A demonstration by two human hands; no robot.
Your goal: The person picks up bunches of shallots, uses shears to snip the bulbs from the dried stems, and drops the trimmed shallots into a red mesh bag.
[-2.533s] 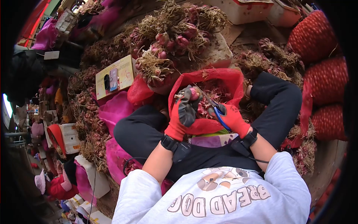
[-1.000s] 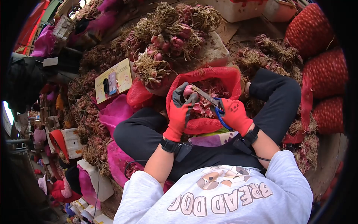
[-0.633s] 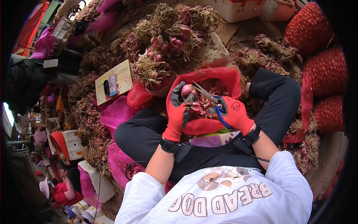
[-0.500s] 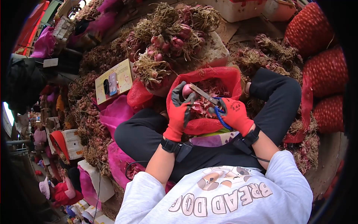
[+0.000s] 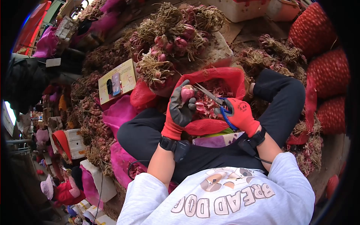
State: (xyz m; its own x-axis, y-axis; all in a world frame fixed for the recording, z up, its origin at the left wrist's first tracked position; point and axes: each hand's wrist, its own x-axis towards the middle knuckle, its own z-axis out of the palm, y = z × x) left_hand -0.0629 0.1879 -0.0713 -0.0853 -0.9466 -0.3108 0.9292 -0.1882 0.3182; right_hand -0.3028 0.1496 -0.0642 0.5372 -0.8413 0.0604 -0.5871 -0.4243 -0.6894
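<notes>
My left hand [image 5: 180,108], in a red and grey glove, has its fingers curled round a shallot [image 5: 187,93] with a purple-pink skin. In my right hand [image 5: 240,114], gloved the same way, is a pair of scissors [image 5: 208,93] with blue handles. The blades stand apart and point at the shallot, their tips close to its right side. Below both hands a red mesh bag [image 5: 240,80] lies spread between my legs, with loose shallot skins [image 5: 202,107] in it.
Bunched shallots with dry stalks [image 5: 176,37] are heaped on a white box [image 5: 217,52] ahead. A phone [image 5: 116,84] lies on a cardboard box [image 5: 129,77] at left. Full red mesh sacks [image 5: 313,30] stand at right. Another person in red [image 5: 67,191] is at lower left.
My left hand has turned its palm more upward, and the shallot has turned with it. The scissor blades have parted and drawn slightly away from the shallot.
</notes>
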